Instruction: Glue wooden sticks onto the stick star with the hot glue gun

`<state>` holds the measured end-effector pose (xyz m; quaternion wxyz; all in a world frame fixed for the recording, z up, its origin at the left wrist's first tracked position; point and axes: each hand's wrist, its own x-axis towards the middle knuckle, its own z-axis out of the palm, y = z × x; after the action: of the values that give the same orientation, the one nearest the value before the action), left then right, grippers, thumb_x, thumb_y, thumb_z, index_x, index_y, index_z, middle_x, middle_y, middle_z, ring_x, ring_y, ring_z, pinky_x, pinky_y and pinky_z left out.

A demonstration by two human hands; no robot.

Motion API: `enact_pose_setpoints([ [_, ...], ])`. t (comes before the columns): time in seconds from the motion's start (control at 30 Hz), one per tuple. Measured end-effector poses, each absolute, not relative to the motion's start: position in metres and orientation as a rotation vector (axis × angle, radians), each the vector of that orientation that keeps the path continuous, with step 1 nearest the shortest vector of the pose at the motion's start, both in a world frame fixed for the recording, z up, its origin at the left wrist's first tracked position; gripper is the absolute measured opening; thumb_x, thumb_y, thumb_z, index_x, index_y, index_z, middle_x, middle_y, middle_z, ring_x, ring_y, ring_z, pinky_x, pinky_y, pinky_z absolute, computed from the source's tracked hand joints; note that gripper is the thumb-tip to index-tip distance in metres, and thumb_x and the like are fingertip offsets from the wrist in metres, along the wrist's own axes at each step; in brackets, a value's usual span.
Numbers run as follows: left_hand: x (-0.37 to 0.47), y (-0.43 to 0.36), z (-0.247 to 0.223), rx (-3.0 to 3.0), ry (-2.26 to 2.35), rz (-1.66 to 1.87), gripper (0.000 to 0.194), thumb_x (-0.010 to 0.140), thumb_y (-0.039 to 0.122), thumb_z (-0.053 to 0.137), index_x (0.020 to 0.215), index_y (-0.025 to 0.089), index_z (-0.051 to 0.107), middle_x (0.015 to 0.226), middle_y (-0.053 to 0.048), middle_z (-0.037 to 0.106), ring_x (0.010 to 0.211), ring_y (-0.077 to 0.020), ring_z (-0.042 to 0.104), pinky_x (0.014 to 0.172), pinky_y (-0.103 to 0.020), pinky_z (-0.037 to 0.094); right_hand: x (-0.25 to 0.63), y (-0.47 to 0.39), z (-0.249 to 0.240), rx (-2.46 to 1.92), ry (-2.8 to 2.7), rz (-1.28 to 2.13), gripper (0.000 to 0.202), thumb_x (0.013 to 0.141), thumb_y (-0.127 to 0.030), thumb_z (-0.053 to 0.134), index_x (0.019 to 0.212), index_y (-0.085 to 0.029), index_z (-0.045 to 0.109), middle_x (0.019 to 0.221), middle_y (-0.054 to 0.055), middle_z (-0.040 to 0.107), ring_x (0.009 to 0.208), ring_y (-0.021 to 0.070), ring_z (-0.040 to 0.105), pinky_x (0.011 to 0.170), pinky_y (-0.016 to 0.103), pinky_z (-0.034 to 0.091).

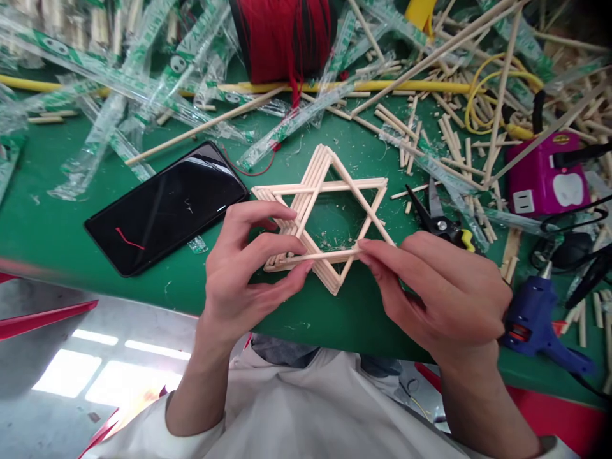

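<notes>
A six-pointed star frame (366, 203) of stacked pale wooden sticks lies on the green tabletop in front of me. Along its near side runs a single wooden stick (329, 256). My left hand (253, 261) pinches that stick near its left part between thumb and fingers, while the index finger reaches over the star's left side. My right hand (430, 287) has thumb and index finger pressed together at the stick's right end. That end is partly hidden by the fingertips. Whether the stick rests fully on the layers below, I cannot tell.
A black phone (167, 207) lies left of the star. Pliers (440, 223), a blue glue gun (538, 325) and a purple power adapter (547, 172) are on the right. Behind are a red thread spool (289, 38), a yellow cable (406, 85), plastic wrappers (176, 70) and scattered sticks.
</notes>
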<state>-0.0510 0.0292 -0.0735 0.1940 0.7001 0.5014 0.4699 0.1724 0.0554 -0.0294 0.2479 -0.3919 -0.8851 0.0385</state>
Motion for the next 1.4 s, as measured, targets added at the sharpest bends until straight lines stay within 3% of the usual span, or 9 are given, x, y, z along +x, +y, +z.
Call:
enact_pose_setpoints([
  [0.13,-0.051,0.029,-0.072,1.965,1.386,1.316,0.016,0.085,0.014,0.075,0.093,0.026,0.067,0.113,-0.008,0.063,0.103,-0.0241,0.066,0.075,-0.04,0.058,0.182,0.049,-0.025,-1.283,-2.328,0.164,0.025,0.088,-0.017,0.073,0.113,-0.019,0.07,0.058,-0.006,0.051,0.05,0.0105,0.044,0.049,0.028,0.036],
  [0.23,-0.051,0.028,-0.072,1.952,1.412,1.299,0.019,0.083,0.012,0.076,0.091,0.026,0.067,0.113,-0.007,0.063,0.103,-0.0244,0.066,0.076,-0.04,0.058,0.189,0.042,-0.025,-1.497,-2.087,0.279,0.025,0.087,-0.021,0.074,0.112,-0.024,0.068,0.055,-0.008,0.044,0.045,0.0101,0.039,0.045,0.029,0.032],
  [0.37,-0.051,0.028,-0.072,1.956,1.419,1.297,0.019,0.083,0.01,0.074,0.089,0.027,0.068,0.112,-0.006,0.063,0.102,-0.0238,0.065,0.075,-0.04,0.058,0.191,0.037,-0.03,-1.545,-2.003,0.167,0.021,0.085,-0.018,0.076,0.103,-0.026,0.069,0.055,-0.008,0.045,0.046,0.0094,0.042,0.046,0.028,0.033],
  [0.53,-0.052,0.029,-0.072,1.971,1.408,1.292,0.019,0.082,0.009,0.075,0.089,0.026,0.068,0.112,-0.005,0.063,0.101,-0.0236,0.065,0.074,-0.04,0.058,0.182,0.041,-0.033,-1.35,-2.246,0.116,0.011,0.086,-0.012,0.074,0.091,-0.021,0.07,0.055,-0.005,0.051,0.048,0.009,0.045,0.047,0.026,0.034],
  [0.87,-0.051,0.028,-0.073,1.948,1.478,1.285,0.021,0.082,0.015,0.077,0.095,0.028,0.067,0.111,-0.004,0.067,0.1,-0.0233,0.067,0.076,-0.04,0.06,0.172,0.046,-0.033,-1.217,-2.314,0.092,0.015,0.084,-0.006,0.074,0.093,-0.018,0.07,0.061,-0.002,0.066,0.052,0.0104,0.051,0.05,0.027,0.037],
  [1.4,-0.05,0.029,-0.072,1.931,1.435,1.283,0.017,0.085,0.014,0.074,0.088,0.029,0.067,0.111,-0.004,0.065,0.102,-0.0232,0.065,0.074,-0.041,0.058,0.17,0.048,-0.034,-1.195,-2.336,0.064,0.009,0.085,-0.008,0.073,0.091,-0.016,0.072,0.057,-0.002,0.059,0.052,0.0113,0.046,0.049,0.028,0.034],
])
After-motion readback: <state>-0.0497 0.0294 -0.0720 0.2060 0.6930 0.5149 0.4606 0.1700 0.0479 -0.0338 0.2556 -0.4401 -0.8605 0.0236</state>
